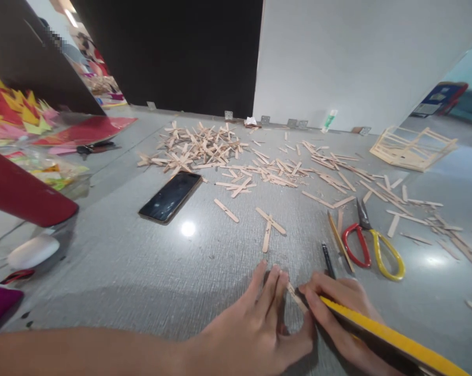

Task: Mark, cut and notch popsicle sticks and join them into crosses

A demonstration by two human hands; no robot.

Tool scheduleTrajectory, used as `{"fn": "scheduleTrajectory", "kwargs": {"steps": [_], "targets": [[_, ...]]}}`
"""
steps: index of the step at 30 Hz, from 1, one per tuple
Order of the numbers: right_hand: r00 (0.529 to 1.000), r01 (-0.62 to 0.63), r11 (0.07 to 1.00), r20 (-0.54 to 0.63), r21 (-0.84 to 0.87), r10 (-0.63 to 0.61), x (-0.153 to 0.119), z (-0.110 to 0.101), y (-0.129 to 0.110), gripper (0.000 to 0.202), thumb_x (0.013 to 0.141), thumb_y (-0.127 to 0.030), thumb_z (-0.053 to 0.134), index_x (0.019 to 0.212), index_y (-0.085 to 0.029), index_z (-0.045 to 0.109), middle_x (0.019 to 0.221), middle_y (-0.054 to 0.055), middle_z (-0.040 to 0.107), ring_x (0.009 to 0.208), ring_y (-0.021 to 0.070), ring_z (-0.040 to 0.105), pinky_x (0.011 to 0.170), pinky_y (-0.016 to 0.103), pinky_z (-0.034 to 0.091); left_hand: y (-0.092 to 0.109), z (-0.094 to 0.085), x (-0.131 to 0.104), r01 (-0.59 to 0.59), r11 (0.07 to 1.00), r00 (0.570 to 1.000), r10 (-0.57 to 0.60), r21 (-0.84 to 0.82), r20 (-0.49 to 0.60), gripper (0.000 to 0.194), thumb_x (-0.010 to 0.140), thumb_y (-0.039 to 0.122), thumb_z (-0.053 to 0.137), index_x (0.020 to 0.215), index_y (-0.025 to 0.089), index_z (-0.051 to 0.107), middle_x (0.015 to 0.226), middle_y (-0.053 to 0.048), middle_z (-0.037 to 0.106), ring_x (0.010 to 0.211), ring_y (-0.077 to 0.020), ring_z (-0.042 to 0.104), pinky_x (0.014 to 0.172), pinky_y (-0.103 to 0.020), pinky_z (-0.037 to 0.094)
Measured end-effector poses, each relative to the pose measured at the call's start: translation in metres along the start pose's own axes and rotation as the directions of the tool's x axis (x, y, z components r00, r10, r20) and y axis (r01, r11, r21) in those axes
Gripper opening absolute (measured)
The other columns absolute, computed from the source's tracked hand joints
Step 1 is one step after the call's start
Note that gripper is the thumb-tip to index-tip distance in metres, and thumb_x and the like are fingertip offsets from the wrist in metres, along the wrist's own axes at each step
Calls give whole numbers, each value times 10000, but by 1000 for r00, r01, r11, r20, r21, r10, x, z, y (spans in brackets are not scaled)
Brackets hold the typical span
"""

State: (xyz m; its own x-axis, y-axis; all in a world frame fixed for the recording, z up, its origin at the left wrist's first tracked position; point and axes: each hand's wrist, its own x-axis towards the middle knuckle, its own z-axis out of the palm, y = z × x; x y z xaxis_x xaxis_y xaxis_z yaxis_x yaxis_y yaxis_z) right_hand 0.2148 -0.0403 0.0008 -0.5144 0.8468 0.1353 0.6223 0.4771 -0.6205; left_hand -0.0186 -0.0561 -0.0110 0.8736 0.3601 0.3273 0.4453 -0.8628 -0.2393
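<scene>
My left hand (255,324) presses a small wooden craft stick (297,298) onto the table, fingers at its far end and thumb at its near end. My right hand (337,303) is closed round a long yellow and black tool (377,330), likely a utility knife, its front end at the stick; the tip is hidden by my fingers. Just beyond that hand lies a dark pencil or pen (328,260). Farther off are two sticks in a T shape (269,225) and a single notched stick (226,210). Scissors (364,219) with red and yellow handles lie to the right.
A pile of joined sticks (204,146) and scattered sticks (278,172) spread across the back. A phone (171,197) lies left of centre. At far right stands a wooden stick frame (413,149). A white mouse (34,251) and red object (27,185) are at left.
</scene>
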Motion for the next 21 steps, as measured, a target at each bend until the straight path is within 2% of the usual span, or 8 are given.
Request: {"fn": "scheduleTrajectory", "kwargs": {"steps": [5, 11, 16, 21], "targets": [[999, -35, 997, -12, 76, 36, 1, -1, -2, 335, 1104, -365, 430, 814, -257, 558, 635, -43, 604, 540, 135, 646, 540, 255, 464, -2, -1, 2, -16, 1000, 1000, 16, -2, 9, 488, 987, 171, 564, 1454, 47, 499, 1239, -302, 726, 1243, -449, 676, 1060, -627, 478], [993, -66, 997, -91, 49, 70, 4, -1, -7, 389, 1104, -394, 427, 792, -243, 605, 615, -47, 613, 541, 128, 637, 580, 259, 461, -1, -3, 2, -3, 1000, 1000, 3, -26, 28, 453, 1030, 232, 526, 1443, 48, 495, 1276, -321, 700, 1269, -448, 659, 1096, -624, 434], [994, -78, 995, -74, 63, 83, 6, 1, -7, 359, 1084, -429, 461, 837, -241, 642, 669, -33, 677, 587, 146, 664, 605, 273, 472, -1, -2, 2, -5, 1000, 1000, 5, -14, 29, 436, 1039, 238, 489, 1437, 60, 488, 1288, -315, 695, 1270, -444, 659, 1103, -629, 416], [995, -77, 995, -62, 67, 82, 8, 1, -5, 343, 1085, -401, 459, 858, -233, 655, 690, -26, 685, 602, 143, 666, 607, 269, 465, -2, -2, 2, -13, 1000, 1000, 13, 2, 12, 428, 1041, 231, 470, 1431, 55, 488, 1260, -312, 711, 1242, -441, 678, 1093, -620, 413]]}}
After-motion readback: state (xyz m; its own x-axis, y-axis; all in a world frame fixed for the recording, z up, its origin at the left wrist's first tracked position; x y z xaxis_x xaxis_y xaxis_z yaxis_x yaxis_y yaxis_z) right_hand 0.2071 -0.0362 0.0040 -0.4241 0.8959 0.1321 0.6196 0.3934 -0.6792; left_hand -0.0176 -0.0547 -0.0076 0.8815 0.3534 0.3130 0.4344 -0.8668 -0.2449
